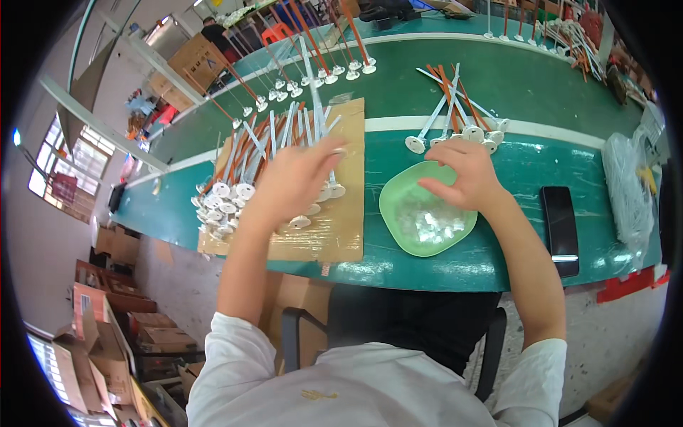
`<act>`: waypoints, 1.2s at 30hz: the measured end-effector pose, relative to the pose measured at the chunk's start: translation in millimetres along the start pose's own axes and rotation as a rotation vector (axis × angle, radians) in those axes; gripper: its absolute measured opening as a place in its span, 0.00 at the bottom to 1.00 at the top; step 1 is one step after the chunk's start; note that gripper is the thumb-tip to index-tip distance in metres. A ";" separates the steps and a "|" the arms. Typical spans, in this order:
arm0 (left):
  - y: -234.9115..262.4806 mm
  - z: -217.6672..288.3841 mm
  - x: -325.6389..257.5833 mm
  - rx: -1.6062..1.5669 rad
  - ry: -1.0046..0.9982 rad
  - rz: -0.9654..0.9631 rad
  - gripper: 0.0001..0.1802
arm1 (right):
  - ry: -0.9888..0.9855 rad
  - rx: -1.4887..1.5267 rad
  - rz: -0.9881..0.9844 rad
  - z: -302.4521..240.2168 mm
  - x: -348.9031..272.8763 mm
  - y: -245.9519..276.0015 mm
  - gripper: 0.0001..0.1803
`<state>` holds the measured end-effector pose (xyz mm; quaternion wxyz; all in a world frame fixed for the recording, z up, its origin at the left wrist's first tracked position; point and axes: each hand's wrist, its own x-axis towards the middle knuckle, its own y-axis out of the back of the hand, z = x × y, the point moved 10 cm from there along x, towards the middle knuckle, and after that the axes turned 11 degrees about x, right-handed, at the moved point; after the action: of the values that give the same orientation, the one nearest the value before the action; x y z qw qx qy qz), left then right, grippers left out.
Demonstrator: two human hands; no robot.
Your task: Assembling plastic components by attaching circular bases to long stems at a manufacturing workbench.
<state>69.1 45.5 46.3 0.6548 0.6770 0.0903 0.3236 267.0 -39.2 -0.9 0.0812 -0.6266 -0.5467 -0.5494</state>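
Overhead, two bare hands, left hand fingers closed on one white-based rod above one cardboard sheet, right hand pinching, contents unclear, over one green bowl, one black phone near the worktop's front edge.

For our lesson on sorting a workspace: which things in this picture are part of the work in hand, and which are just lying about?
In use:
left hand on the rods with white round bases
cardboard sheet under them
right hand over the green bowl of small clear pieces

Lying about:
black phone
clear plastic bag
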 end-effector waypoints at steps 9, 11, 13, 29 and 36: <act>-6.4 -42.2 -39.3 0.426 -0.009 -0.238 0.15 | 0.017 -0.084 0.193 -7.2 4.8 17.8 0.09; 13.0 -28.4 -33.7 0.353 0.100 -0.278 0.18 | 0.028 -0.137 0.234 -8.1 4.2 21.2 0.07; 34.0 -3.6 -14.8 0.314 0.093 -0.180 0.20 | 0.036 -0.185 0.271 -8.8 2.8 20.5 0.06; -81.1 55.0 81.8 -0.131 -0.157 0.135 0.18 | -0.196 -0.413 0.283 28.0 -5.3 42.3 0.11; -65.3 52.4 53.0 -0.406 -0.126 0.298 0.13 | -0.298 -0.531 0.062 41.9 -2.9 13.9 0.22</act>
<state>158.9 39.3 4.9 0.7267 0.5563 -0.1184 0.3852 303.5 -16.9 -12.2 -0.1498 -0.7161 -0.3704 -0.5724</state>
